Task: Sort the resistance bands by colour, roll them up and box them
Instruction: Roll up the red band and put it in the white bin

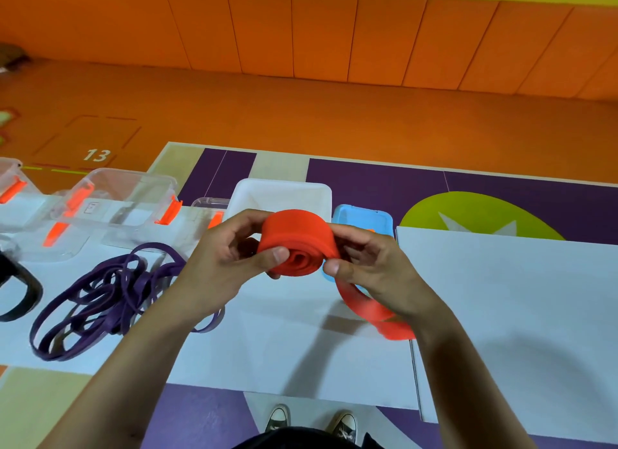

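A wide red resistance band (296,237) is partly wound into a roll that I hold above the white table (501,298). My left hand (230,251) grips the roll's left side, thumb on its open end. My right hand (364,264) pinches the right side, and the band's loose tail (371,309) hangs down under that wrist. A tangle of thin purple bands (110,294) lies on the table at the left. Part of a black band (23,294) shows at the far left edge.
Along the table's far edge stand clear plastic boxes with orange clips (123,201), a white tub (281,194) and a small blue box (363,217). Beyond is an orange floor and wall. My shoes (311,423) show below the near table edge.
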